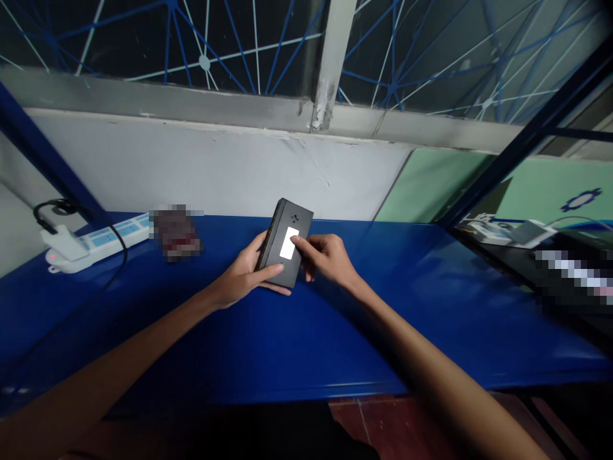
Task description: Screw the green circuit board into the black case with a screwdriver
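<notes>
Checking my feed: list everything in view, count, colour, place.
Box: 1, black, centre
Label: 1, white, on box
Table: 1, blue, centre
Power strip: 1, white-blue, left
Plug: 1, white, left
Cable: 1, black, left
Pixelated item: 1, brownish, left
Window: 1, dark, rear
Wall: 1, white, rear
Panelling: uncounted, green, right
Posts: 2, blue, sides
Floor: 1, reddish, below
Clutter: uncounted, mixed, right
Left hand: 1, bare, gripping box
Right hand: 1, bare, at label
</notes>
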Motion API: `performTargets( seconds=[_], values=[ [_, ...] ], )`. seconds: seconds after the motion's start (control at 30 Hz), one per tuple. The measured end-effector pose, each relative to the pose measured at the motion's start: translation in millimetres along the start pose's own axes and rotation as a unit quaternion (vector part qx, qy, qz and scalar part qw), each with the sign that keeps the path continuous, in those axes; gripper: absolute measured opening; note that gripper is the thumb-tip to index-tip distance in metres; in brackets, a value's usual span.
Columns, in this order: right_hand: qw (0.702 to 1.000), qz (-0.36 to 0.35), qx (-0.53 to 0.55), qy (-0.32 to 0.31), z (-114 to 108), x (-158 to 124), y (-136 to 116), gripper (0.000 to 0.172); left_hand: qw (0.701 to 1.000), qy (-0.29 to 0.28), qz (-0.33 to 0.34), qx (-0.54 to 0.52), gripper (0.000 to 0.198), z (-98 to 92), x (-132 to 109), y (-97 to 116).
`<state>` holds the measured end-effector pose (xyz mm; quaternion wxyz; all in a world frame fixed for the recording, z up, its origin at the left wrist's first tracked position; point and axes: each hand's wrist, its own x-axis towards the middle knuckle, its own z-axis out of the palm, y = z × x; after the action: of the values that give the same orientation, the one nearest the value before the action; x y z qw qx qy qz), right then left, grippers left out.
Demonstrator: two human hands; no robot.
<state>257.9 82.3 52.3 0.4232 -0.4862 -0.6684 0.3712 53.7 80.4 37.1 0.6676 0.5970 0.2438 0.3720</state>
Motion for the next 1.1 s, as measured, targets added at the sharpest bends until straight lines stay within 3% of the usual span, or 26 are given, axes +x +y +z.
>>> performTargets(
  seconds=[0.17, 0.37, 0.53, 0.77, 0.9, 1.03, 1.1],
  values=[
    [0.998, 0.020, 0.055, -0.023, 7, -1, 1, 0.048, 0.987, 0.044, 0.062, 0.139, 0.079, 2.7, 1, -4],
    [0.995, 0.002, 0.103, 0.010, 18, -7, -5, 0.049, 0.929, 0.074, 0.136, 0.336, 0.076, 4.9, -4, -10],
    [0.989, -0.011, 0.148, 0.028, 25, -10, -8, 0.051, 0.895, 0.084, 0.180, 0.398, 0.071, 6.4, -5, -5],
    [0.991, -0.041, 0.101, 0.072, 30, -14, -8, 0.051, 0.935, 0.078, 0.108, 0.328, 0.053, 8.3, -4, 2],
    [0.988, -0.029, 0.147, 0.034, 22, -13, -15, 0.048, 0.968, 0.085, 0.072, 0.226, 0.048, 9.3, -3, 10],
    [0.978, -0.007, 0.193, 0.080, 5, -5, -20, 0.040, 0.996, 0.018, -0.005, 0.082, 0.045, 7.7, -3, 17],
    [0.977, 0.029, 0.206, 0.048, -3, -1, -19, 0.038, 0.998, -0.027, -0.052, 0.025, 0.044, 4.3, -3, 18]
  ],
)
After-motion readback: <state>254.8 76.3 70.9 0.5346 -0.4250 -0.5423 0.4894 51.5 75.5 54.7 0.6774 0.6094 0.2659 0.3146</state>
